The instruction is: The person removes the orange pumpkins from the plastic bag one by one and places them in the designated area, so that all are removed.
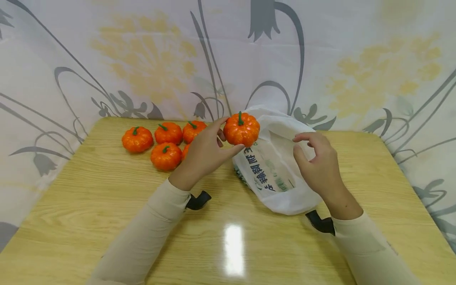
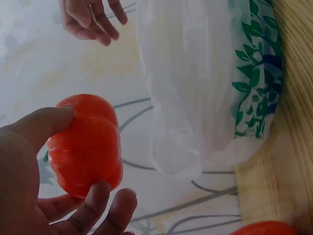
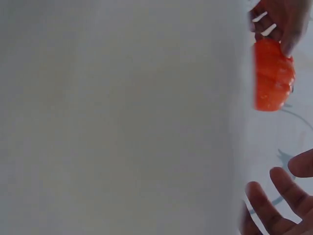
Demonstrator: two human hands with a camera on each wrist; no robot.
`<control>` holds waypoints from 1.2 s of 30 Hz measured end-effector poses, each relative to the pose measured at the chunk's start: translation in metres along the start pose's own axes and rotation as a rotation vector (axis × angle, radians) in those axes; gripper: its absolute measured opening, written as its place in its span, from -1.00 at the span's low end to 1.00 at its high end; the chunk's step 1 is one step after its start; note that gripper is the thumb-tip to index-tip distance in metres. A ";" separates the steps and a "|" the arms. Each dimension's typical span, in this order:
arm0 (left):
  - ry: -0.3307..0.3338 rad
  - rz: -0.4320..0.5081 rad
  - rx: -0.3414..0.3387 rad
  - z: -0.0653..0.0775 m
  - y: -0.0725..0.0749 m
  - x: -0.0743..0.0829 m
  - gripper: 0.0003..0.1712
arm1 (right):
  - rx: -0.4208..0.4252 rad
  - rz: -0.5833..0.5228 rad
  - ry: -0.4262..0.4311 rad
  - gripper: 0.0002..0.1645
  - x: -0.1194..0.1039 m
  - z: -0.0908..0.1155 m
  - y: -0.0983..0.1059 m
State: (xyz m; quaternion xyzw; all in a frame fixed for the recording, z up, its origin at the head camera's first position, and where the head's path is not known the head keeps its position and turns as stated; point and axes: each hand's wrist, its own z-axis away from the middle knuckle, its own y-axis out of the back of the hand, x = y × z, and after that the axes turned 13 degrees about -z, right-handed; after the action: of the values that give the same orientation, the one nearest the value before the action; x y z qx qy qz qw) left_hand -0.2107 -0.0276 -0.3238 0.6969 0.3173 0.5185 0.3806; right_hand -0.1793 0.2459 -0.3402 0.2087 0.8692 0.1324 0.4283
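My left hand [image 1: 203, 152] pinches a small shiny orange pumpkin [image 1: 242, 132] with a green stem, thumb on one side and fingers on the other. It is raised beside the mouth of a white plastic bag [image 1: 297, 198]. In the left wrist view the thumb and fingertips show against the pumpkin [image 2: 88, 147]. My right hand [image 1: 320, 168] hovers over the bag's right side, holding nothing, its thumb and fingers loosely bent and apart. The bag's pale side fills most of the right wrist view, where some right fingers [image 3: 286, 196] appear at the lower right.
Several more orange pumpkins [image 1: 137, 139] stand in a group on the left of the wooden table [image 1: 89, 221], one partly hidden behind my left hand. Printed characters and green leaves mark the bag. A flower-patterned cloth [image 1: 221, 51] rises behind the table.
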 end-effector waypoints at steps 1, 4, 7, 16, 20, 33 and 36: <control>0.012 0.010 0.001 0.001 0.002 -0.004 -0.01 | -0.010 0.005 0.009 -0.80 0.000 0.002 -0.001; 0.041 0.018 0.014 0.005 0.010 -0.017 -0.01 | -0.039 0.006 0.025 -0.79 -0.003 0.005 -0.005; 0.058 0.013 0.045 0.011 0.018 -0.033 -0.01 | -0.061 0.002 0.027 -0.79 -0.007 0.007 -0.009; 0.127 -0.022 0.045 0.038 0.035 -0.075 0.00 | -0.198 -0.005 0.063 -0.79 -0.015 0.015 -0.021; 0.148 -0.038 0.057 0.051 0.040 -0.090 0.01 | -0.327 0.036 0.010 -0.80 -0.016 0.020 -0.026; 0.277 -0.063 0.126 0.088 0.068 -0.134 0.04 | -0.703 0.200 -0.134 -0.74 -0.015 0.037 -0.046; 0.309 -0.082 0.142 0.094 0.072 -0.148 0.05 | -0.719 0.197 -0.112 -0.79 -0.015 0.037 -0.046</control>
State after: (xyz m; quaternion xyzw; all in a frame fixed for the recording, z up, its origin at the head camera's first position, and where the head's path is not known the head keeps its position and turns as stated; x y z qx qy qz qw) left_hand -0.1553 -0.2072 -0.3490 0.6206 0.4358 0.5798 0.2980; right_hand -0.1530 0.1998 -0.3708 0.1346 0.7181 0.4582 0.5062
